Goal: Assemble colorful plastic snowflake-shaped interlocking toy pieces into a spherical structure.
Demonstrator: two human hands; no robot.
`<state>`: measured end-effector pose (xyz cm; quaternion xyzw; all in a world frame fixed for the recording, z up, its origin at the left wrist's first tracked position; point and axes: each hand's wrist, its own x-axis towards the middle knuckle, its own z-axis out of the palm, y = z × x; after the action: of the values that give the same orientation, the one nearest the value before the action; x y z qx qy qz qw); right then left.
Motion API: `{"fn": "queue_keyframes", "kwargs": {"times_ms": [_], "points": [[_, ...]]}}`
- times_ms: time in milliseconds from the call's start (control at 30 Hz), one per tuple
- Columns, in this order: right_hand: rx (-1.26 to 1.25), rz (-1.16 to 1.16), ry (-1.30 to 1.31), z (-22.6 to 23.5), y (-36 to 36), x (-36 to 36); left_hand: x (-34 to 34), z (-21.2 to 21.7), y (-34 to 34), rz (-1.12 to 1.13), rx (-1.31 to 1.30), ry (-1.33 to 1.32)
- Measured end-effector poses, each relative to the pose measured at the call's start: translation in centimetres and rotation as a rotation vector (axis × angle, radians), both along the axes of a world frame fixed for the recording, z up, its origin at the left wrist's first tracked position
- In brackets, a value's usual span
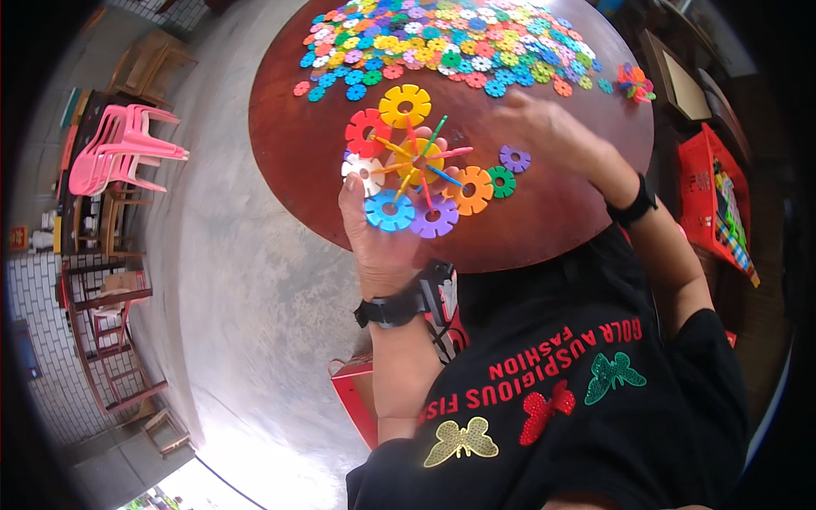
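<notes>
My left hand (381, 240) is closed around a wheel-like build of plastic snowflake discs (418, 160), held up over the round brown table (293, 157). Yellow, red, white, blue, purple and orange discs ring its yellow middle, from which several thin discs stick out edge-on. On the right, my right hand (557, 132) hovers above the table, its fingers smeared by motion, so anything in them cannot be made out. Between the build and that hand lie a loose purple disc (515, 158) and a green disc (501, 181).
A wide heap of coloured discs (446, 47) spreads over the table's far side. A small multicoloured disc cluster (634, 82) sits near its right edge. Right of the table is a red plastic basket (701, 191) of coloured pieces. Stacked pink chairs (123, 149) stand far left.
</notes>
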<state>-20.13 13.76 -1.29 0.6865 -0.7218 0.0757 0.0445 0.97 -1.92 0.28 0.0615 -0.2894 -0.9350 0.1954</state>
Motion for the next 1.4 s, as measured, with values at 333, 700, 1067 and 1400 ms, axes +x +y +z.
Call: {"fn": "queue_keyframes", "kwargs": {"times_ms": [333,700,1067,1400], "points": [[0.077,-0.333,-0.359,-0.1,2.5,3.3,0.2,-0.1,0.1,0.0,-0.036,0.082],[-0.54,-0.276,-0.592,7.6,1.2,5.9,0.1,0.4,1.3,-0.016,-0.111,0.022],[-0.403,-0.263,-0.587,7.7,0.4,6.6,0.1,0.8,1.7,-0.11,-0.038,-0.016],[-0.583,-0.24,-0.566,6.7,0.0,6.9,0.0,1.0,1.8,-0.118,-0.031,-0.024]]}}
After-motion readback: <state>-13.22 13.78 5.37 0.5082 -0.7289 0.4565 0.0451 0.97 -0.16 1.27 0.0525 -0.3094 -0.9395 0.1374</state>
